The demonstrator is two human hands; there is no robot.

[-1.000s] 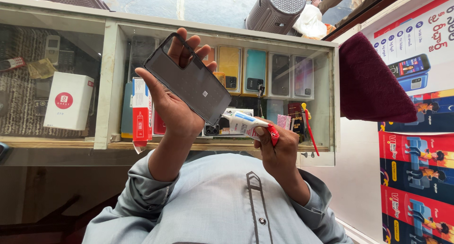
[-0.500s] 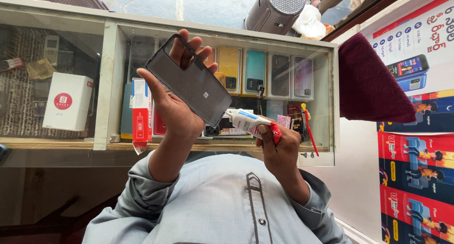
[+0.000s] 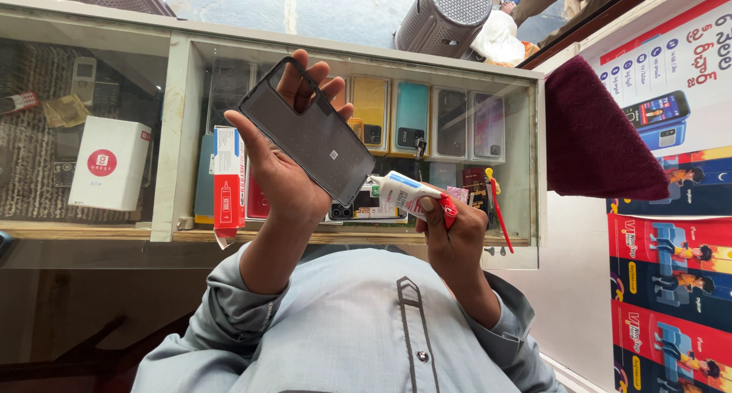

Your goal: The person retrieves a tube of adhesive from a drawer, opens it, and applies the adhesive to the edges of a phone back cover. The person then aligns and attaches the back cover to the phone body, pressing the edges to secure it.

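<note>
My left hand holds up a dark grey phone back cover, thumb along its left edge, fingers showing through the camera cutout at the top. My right hand grips a small white glue tube with a red cap end. The tube's nozzle points left and sits at the lower right corner of the cover. Both forearms rise from my pale blue shirt at the bottom of the view.
Behind the hands stands a glass display cabinet holding several coloured phones, a white box and a red and white carton. A maroon cloth hangs at right above phone posters. A grey perforated cylinder sits on top.
The glue tube's nozzle has crept slightly left, closer to the cover's lower corner. The cover stays held up in nearly the same place.
</note>
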